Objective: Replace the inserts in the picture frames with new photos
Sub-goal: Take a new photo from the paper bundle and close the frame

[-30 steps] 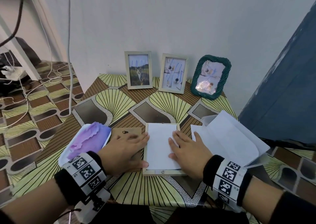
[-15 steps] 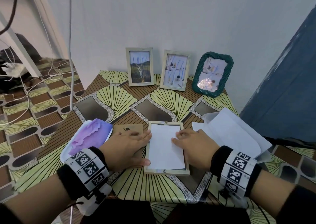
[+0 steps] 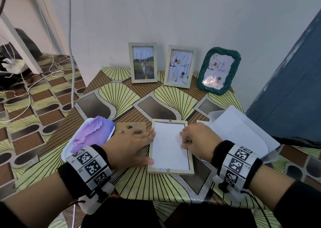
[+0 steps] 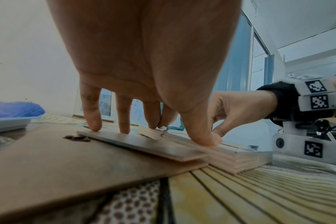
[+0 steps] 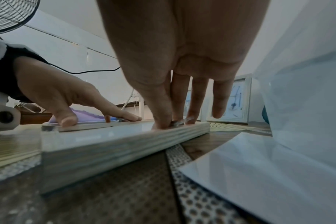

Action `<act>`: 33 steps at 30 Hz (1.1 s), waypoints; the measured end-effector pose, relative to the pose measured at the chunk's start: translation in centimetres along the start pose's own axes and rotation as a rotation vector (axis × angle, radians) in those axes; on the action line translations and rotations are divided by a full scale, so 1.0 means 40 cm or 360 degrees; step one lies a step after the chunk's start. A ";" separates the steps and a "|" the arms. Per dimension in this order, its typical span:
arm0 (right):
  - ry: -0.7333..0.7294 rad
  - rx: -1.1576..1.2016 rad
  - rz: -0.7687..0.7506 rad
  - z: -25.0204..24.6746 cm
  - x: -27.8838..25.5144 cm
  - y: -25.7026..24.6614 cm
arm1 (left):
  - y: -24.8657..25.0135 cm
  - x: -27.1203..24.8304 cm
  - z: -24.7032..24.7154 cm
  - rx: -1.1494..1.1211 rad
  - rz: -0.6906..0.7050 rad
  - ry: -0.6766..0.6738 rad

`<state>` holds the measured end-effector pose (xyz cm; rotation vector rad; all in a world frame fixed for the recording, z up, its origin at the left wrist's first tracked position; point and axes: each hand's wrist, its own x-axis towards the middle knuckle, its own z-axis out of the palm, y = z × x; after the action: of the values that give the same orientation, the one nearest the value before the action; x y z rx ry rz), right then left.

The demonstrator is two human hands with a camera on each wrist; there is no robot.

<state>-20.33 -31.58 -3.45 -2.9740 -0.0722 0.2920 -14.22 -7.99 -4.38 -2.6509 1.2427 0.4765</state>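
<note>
Two hands work the pale wooden picture frame [image 3: 171,145], lying face-down on the patterned counter [image 3: 121,95] with a white sheet in its opening: the left hand [image 3: 128,147], fingers spread flat, presses its left rail and the brown backing board [image 3: 132,127] beside it. Right hand [image 3: 197,139] pinches at the right rail, apparently a small metal tab; a slip there could crease or shift the sheet, or skid the frame.
</note>
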 end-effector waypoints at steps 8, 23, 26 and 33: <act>0.0056 -0.0034 -0.0139 0.022 -0.021 -0.015 | -0.015 0.004 0.006 -0.0263 0.0043 0.0150; -0.0217 -0.0041 -0.0277 0.058 -0.072 0.029 | -0.117 -0.070 0.020 -0.0267 0.0127 -0.0057; -0.0211 -0.0007 -0.0266 0.058 -0.068 0.035 | -0.120 -0.075 0.021 -0.0346 0.0159 0.0088; -0.0205 0.0196 -0.0271 0.049 -0.058 0.053 | -0.121 -0.091 0.016 -0.0654 0.0178 0.0304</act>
<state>-22.91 -33.52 -5.24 -2.8020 -0.3089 0.4481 -12.80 -2.12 -3.56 -3.0377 1.4952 0.5591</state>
